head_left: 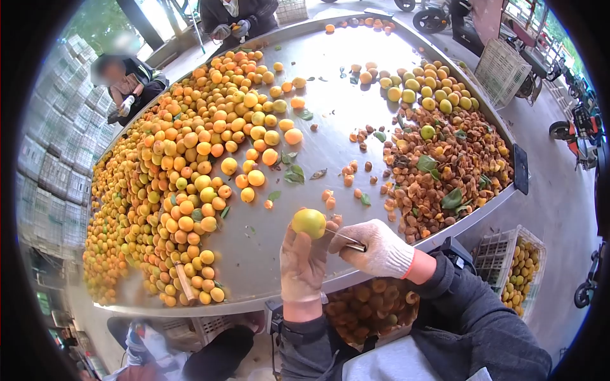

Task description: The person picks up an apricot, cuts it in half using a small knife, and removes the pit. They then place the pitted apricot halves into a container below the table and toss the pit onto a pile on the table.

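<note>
My left hand [304,263], in a thin, soiled glove, holds up a yellow-green fruit [309,223] above the near part of the metal table [254,279]. My right hand [375,246], in a white knit glove with an orange cuff, is closed around the handle of a thin metal tool [348,240]. The tool's shaft points left toward the fruit; its tip is hidden by the fruit and fingers. Behind the hands lie a few small orange pieces [328,198] and green leaves [294,173].
A large heap of orange fruit [190,152] covers the table's left side. Brown pits and scraps [438,171] are piled at right, below greenish fruit [438,86]. A crate of fruit pieces [372,311] stands under the near edge. Other people [238,19] are around the table.
</note>
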A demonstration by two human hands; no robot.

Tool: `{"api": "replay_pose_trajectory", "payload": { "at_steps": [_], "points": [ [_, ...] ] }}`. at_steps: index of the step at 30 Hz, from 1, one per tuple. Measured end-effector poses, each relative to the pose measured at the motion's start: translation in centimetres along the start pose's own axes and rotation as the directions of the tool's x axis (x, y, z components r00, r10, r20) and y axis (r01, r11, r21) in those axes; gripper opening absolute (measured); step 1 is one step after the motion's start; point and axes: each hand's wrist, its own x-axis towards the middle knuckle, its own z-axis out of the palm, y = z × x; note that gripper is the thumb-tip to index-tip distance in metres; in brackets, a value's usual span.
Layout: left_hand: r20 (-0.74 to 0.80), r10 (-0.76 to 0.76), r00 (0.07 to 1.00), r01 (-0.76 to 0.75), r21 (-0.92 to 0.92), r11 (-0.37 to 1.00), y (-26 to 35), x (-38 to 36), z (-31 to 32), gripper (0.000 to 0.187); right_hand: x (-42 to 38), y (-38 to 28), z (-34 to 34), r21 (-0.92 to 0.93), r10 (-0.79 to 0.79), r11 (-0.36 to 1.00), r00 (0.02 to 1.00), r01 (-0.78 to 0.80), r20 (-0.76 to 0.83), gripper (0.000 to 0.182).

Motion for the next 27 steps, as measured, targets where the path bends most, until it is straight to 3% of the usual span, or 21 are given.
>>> {"api": "replay_pose_trajectory", "payload": {
  "at_steps": [5, 8, 13, 17, 19, 20, 22, 23, 25, 26, 27],
  "points": [
    [-0.033, -0.027, 0.999, 0.027, 0.010, 1.000, -0.1, 0.3, 0.4, 0.047, 0.8, -0.3, 0.1, -0.130, -0.069, 0.989, 0.998, 0.068, -0.009, 0.020],
    [-0.064, -0.039, 0.997, 0.045, 0.088, 0.995, 0.0, 0.1, 1.0, 0.050, 0.9, 0.1, 0.3, -0.186, -0.082, 0.980, 0.996, 0.074, -0.032, 0.025],
    [-0.134, 0.046, 0.990, 0.013, 0.408, 0.913, 0.0, -0.5, 1.8, 0.047, 0.8, 0.1, -0.4, -0.265, -0.103, 0.959, 0.995, 0.100, 0.003, 0.030],
    [-0.181, 0.040, 0.983, 0.041, 0.425, 0.904, -0.1, -0.6, 2.8, 0.054, 0.7, 0.2, -0.6, -0.284, -0.090, 0.953, 0.995, 0.101, 0.051, 0.025],
    [-0.205, 0.107, 0.973, 0.040, 0.607, 0.794, -0.4, -0.7, 3.5, 0.053, 0.9, 0.3, -0.5, -0.284, -0.077, 0.955, 0.996, 0.089, 0.054, 0.022],
    [-0.205, 0.106, 0.973, 0.041, 0.606, 0.794, -0.6, -0.7, 3.4, 0.053, 1.1, 0.4, -0.5, -0.278, -0.036, 0.959, 0.997, 0.052, 0.063, 0.019],
    [0.010, 0.249, 0.968, -0.124, 0.888, 0.443, -1.0, -0.8, 3.0, 0.054, 1.5, 0.5, -0.6, -0.272, 0.006, 0.962, 0.998, 0.013, 0.069, 0.016],
    [0.013, 0.245, 0.969, -0.124, 0.888, 0.443, -0.8, -0.9, 2.9, 0.054, 1.6, 0.5, -0.6, -0.289, 0.028, 0.957, 0.996, -0.004, 0.079, 0.015],
    [0.134, 0.230, 0.964, -0.170, 0.975, 0.143, -0.4, -1.0, 2.8, 0.052, 1.7, 0.3, -0.7, -0.306, 0.048, 0.952, 0.995, -0.019, 0.087, 0.014],
    [0.136, 0.230, 0.964, -0.172, 0.975, 0.141, -0.7, -0.9, 3.1, 0.052, 1.6, 0.1, -0.6, -0.324, 0.038, 0.946, 0.998, -0.017, 0.059, 0.015],
    [-0.006, 0.234, 0.972, -0.125, 0.830, 0.543, -1.1, -0.9, 3.7, 0.054, 1.5, 0.0, -0.4, -0.342, 0.026, 0.940, 0.999, -0.013, 0.034, 0.016]
  ]
}}
